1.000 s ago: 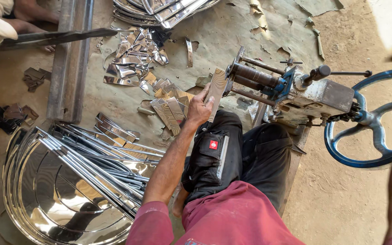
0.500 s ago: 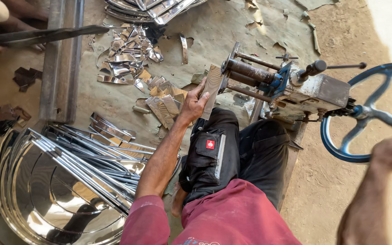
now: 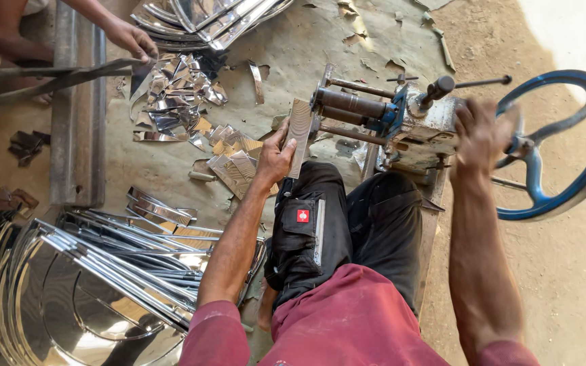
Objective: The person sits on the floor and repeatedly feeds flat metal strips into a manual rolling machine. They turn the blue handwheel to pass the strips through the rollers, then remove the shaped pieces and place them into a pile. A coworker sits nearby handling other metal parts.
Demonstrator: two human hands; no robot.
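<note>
I took the hand-cranked roller machine (image 3: 401, 122) as my landmark. My left hand (image 3: 276, 159) was at the end of the machine away from its wheel, with the fingers closed around the edge of a flat ribbed metal piece (image 3: 300, 135) that stood against the roller ends. My right hand (image 3: 479, 132) was at the other end, closed on what seemed to be the handle of the blue handwheel (image 3: 564, 142); the hand was blurred, so I could not tell how firm this grip was.

In my judgement, to do this step well, the metal piece had to be kept square to the rollers and pressed evenly, the wheel had to turn at a steady pace, and the fingers had to stay clear of the rollers.

Farther from the machine than the left hand lay a heap of shiny metal offcuts (image 3: 178, 95). Beyond it, another person's hand (image 3: 133, 37) rested near a long steel bar (image 3: 49, 78). Curved polished strips (image 3: 103, 271) were stacked nearer to me.
</note>
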